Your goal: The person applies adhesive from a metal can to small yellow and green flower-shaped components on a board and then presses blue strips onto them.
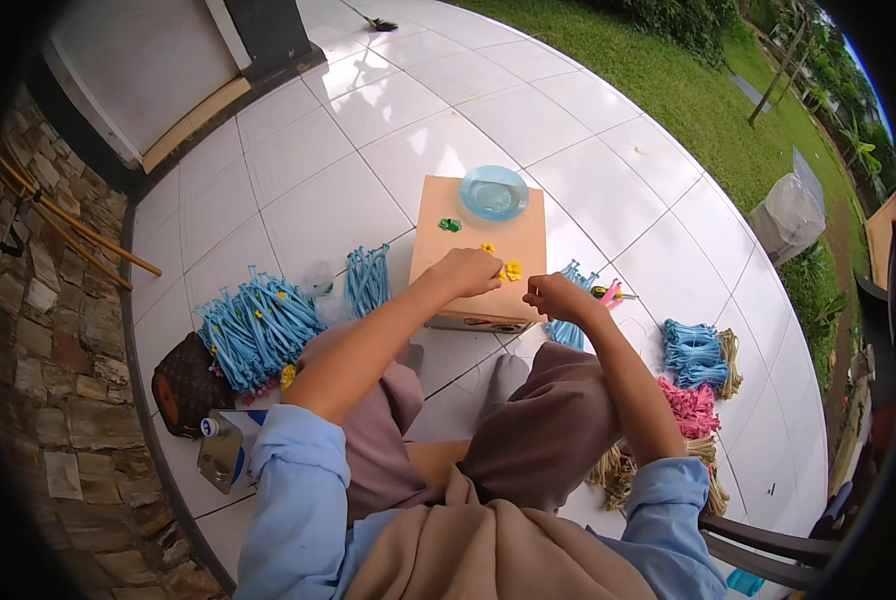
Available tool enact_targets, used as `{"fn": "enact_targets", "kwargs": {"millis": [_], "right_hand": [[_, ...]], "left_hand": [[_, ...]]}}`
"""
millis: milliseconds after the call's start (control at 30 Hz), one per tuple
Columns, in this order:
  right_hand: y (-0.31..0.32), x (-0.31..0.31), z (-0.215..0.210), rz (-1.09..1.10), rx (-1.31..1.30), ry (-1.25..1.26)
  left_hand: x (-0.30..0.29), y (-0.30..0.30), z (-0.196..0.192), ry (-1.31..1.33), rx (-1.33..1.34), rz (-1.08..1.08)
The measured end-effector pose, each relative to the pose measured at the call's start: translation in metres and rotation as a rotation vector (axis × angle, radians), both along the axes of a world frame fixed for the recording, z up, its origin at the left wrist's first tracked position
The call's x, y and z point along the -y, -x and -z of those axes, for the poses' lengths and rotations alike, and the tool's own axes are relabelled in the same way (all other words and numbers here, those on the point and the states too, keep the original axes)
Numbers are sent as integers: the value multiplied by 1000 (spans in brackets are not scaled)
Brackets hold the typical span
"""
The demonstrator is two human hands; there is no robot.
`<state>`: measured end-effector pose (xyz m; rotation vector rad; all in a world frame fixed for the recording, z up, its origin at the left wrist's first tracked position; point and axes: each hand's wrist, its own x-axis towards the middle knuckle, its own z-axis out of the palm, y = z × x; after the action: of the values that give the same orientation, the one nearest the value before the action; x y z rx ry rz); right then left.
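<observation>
Over a cardboard box (436, 215) both my hands are raised, a short gap between them. My left hand (471, 272) is closed, fingers curled, and whatever it may hold is hidden. My right hand (558, 297) is pinched at the box's right edge; what lies between its fingertips is too small to make out. Small yellow flower-shaped pieces (513, 271) lie on the box top beside my left fingers. A small green cluster (451, 225) sits farther left, and a translucent blue dish (494, 193) stands at the box's far edge.
On the tiled floor (398, 160) lie blue bundles (258, 325) at left, with a dark brown bag (190, 385) and a metal can (230, 452). At right are more blue bundles (695, 352), pink bundles (688, 407) and beige bundles (613, 475). A stone wall (68, 420) borders the left side.
</observation>
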<state>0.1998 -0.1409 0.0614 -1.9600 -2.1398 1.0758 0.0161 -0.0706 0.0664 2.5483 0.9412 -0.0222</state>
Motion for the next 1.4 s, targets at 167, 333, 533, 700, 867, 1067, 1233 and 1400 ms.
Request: {"fn": "enact_targets", "kwargs": {"millis": [167, 333, 533, 700, 867, 1067, 1233, 1400], "right_hand": [[-5, -11, 32, -19, -229, -142], [10, -47, 46, -7, -77, -481], [41, -80, 61, -21, -151, -691], [77, -99, 59, -22, -72, -788], [90, -109, 64, 71, 54, -728], [72, -115, 36, 244, -82, -898], [35, -124, 33, 259, -66, -870], [28, -124, 50, 116, 69, -873]], "left_hand": [[-31, 9, 7, -14, -146, -78], [-58, 20, 13, -24, -38, -217], [-85, 41, 22, 18, 136, -439], [-83, 52, 46, -91, 362, -495], [-82, 45, 63, -114, 420, -452], [-83, 47, 60, -220, 437, -417], [-88, 52, 62, 122, 597, -516], [-87, 44, 57, -52, 517, -420]]}}
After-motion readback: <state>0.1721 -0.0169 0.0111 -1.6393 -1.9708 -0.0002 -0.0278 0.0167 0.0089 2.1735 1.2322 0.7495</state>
